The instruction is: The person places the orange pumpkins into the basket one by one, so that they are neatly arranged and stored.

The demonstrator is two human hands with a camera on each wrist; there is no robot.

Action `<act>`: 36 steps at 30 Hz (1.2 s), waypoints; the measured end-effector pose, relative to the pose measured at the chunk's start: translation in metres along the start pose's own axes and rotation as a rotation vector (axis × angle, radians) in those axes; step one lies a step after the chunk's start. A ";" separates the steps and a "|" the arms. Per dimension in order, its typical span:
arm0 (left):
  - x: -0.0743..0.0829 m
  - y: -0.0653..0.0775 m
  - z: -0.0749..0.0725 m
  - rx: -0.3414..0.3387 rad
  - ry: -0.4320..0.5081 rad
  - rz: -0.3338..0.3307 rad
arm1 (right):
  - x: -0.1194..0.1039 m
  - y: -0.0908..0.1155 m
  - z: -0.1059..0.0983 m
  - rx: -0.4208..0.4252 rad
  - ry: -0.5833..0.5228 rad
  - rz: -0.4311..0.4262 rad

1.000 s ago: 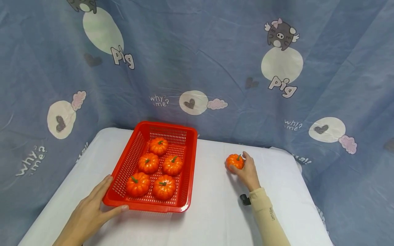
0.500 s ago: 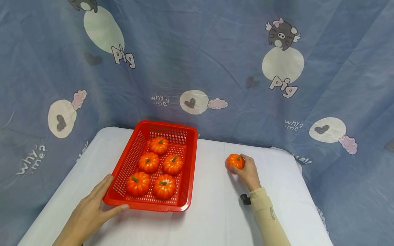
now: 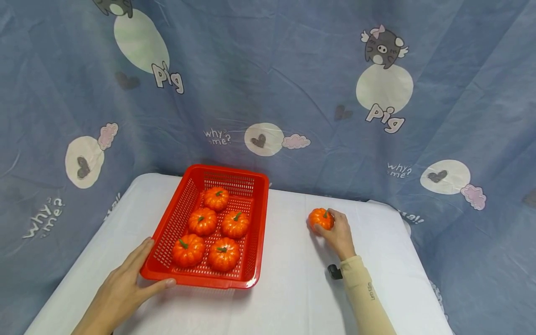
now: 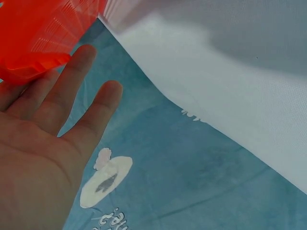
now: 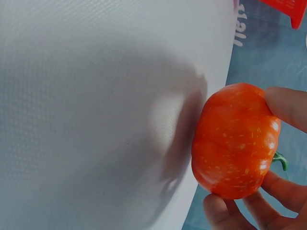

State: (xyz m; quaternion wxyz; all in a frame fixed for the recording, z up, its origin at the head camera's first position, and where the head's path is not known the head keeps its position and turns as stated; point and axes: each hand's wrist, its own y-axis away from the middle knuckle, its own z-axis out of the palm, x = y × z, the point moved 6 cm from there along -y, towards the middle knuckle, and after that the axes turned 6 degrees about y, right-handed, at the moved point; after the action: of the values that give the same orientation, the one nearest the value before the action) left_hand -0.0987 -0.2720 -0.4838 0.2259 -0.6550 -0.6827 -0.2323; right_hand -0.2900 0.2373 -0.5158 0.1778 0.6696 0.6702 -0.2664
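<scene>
A small orange pumpkin (image 3: 320,220) with a green stem is at the table's right side. My right hand (image 3: 340,236) grips it, thumb on one side and fingers on the other. In the right wrist view the pumpkin (image 5: 236,141) shows its speckled side close over the white cloth, with its shadow beside it. My left hand (image 3: 121,289) rests against the near left corner of a red plastic basket (image 3: 263,223), thumb along the front rim. Its fingers (image 4: 109,96) are straight and spread in the left wrist view. Several similar pumpkins (image 3: 224,255) lie inside the basket.
White cloth covers the table (image 3: 289,288). A blue curtain (image 3: 310,70) printed with pigs and clouds hangs behind the table and down its sides. A small black object (image 3: 334,271) sticks out by the right cuff.
My right fingers have closed in from above the pumpkin's far side onto it. The pumpkin has shifted very slightly to the right and up. My left hand and the basket stay put.
</scene>
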 end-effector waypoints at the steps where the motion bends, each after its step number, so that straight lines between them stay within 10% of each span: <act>1: 0.000 0.000 0.000 0.000 -0.001 -0.001 | 0.000 0.000 -0.001 0.005 0.001 -0.003; 36: -0.001 0.000 0.001 -0.017 -0.003 -0.014 | -0.067 -0.001 -0.008 0.149 -0.109 -0.283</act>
State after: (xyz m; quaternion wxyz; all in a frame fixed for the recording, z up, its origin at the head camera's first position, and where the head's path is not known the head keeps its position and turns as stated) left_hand -0.0986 -0.2720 -0.4855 0.2176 -0.6524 -0.6856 -0.2387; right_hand -0.2874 0.1888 -0.4696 0.1245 0.5643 0.7255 -0.3739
